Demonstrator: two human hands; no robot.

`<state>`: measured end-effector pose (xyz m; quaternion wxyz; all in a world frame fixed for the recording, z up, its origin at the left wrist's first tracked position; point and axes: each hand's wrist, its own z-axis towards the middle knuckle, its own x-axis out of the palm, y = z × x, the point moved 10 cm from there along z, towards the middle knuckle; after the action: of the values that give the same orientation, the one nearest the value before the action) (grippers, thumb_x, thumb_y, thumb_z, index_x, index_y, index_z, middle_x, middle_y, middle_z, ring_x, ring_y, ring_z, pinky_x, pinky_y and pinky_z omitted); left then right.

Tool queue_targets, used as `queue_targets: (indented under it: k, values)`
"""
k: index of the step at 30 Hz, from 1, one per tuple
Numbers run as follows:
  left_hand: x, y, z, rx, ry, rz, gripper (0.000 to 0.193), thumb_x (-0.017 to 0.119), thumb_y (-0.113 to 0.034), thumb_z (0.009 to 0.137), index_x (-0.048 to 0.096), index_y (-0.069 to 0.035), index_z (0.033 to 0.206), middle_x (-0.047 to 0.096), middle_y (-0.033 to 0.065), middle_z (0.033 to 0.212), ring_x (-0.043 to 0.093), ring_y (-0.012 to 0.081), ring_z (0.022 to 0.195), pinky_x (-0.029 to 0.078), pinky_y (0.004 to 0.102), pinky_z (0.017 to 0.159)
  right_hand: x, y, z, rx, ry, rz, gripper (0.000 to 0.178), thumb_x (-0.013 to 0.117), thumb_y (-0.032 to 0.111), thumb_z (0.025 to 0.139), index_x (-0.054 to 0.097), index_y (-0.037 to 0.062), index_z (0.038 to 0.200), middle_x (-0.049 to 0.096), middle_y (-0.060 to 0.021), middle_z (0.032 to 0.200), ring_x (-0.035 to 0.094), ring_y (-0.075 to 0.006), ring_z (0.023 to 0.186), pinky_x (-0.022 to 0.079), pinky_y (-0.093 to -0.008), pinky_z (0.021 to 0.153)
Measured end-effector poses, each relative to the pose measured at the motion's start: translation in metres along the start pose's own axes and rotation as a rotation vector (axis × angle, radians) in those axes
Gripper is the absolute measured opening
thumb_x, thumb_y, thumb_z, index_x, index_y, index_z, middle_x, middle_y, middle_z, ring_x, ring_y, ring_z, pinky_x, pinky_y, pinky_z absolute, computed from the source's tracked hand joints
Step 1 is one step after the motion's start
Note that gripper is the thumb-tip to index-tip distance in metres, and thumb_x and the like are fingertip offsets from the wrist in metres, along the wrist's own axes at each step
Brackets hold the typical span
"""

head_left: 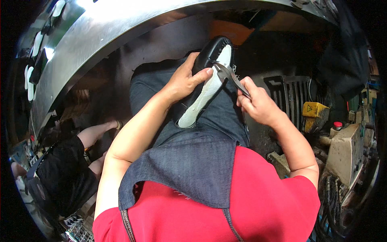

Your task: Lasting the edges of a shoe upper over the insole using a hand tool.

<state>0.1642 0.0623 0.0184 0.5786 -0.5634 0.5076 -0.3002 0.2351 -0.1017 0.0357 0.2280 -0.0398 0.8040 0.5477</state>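
Note:
A black leather shoe upper (206,51) lies bottom side up over my lap, its toe pointing away from me. A white insole (197,103) covers most of its underside, and the leather edge is gathered in pleats around the toe. My left hand (183,82) grips the shoe from its left side, thumb pressed on the edge of the sole. In my right hand (258,103) are the handles of metal pincers (230,76). Their jaws meet the leather edge at the forefoot, close to my left thumb; whether they pinch it I cannot tell.
A curved metal surface (80,52) arches across the far left and top. At right stand a slotted dark rack (292,97), a yellow box (315,111) and a machine with a red button (338,125). Another person (66,173) sits at lower left.

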Motion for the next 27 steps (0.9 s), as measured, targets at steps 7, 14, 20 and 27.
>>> queue_targets:
  k: [7, 14, 20, 27]
  values:
    - [0.003, 0.011, 0.005, 0.022, 0.007, -0.104, 0.060, 0.065, -0.040, 0.088, 0.045, -0.002, 0.131, 0.057, 0.0087, 0.111, 0.052, 0.0157, 0.103, 0.041, 0.0285, 0.092, 0.001, -0.022, 0.013, -0.334, -0.275, -0.212, 0.022, 0.057, 0.003, 0.080, 0.042, 0.0024, 0.095, 0.056, -0.0229, 0.068, 0.060, -0.0455, 0.069, 0.046, -0.0487, 0.057]
    - [0.005, 0.014, 0.010, -0.030, 0.049, -0.181, 0.060, 0.061, -0.040, 0.092, 0.044, -0.001, 0.133, 0.058, 0.0129, 0.117, 0.054, 0.0197, 0.106, 0.041, 0.0320, 0.095, 0.001, -0.027, 0.015, -0.303, -0.294, -0.313, 0.023, 0.061, 0.006, 0.081, 0.042, 0.0028, 0.092, 0.057, -0.0219, 0.069, 0.060, -0.0444, 0.068, 0.046, -0.0493, 0.057]
    - [0.011, 0.004, 0.024, -0.210, 0.133, -0.190, 0.046, 0.057, -0.039, 0.095, 0.056, -0.003, 0.124, 0.063, 0.0073, 0.104, 0.057, 0.0132, 0.094, 0.045, 0.0263, 0.084, 0.005, -0.029, 0.009, -0.253, -0.284, -0.349, 0.021, 0.062, 0.005, 0.085, 0.042, 0.0027, 0.092, 0.056, -0.0218, 0.072, 0.058, -0.0443, 0.071, 0.045, -0.0481, 0.059]
    - [0.009, -0.005, 0.026, -0.045, 0.036, 0.053, 0.052, 0.061, -0.042, 0.092, 0.054, 0.001, 0.120, 0.063, 0.0124, 0.101, 0.058, 0.0169, 0.091, 0.046, 0.0305, 0.083, -0.009, -0.011, -0.033, -0.309, -0.275, -0.275, 0.018, 0.061, 0.004, 0.089, 0.045, 0.0031, 0.099, 0.053, -0.0127, 0.078, 0.057, -0.0297, 0.072, 0.046, -0.0392, 0.067]
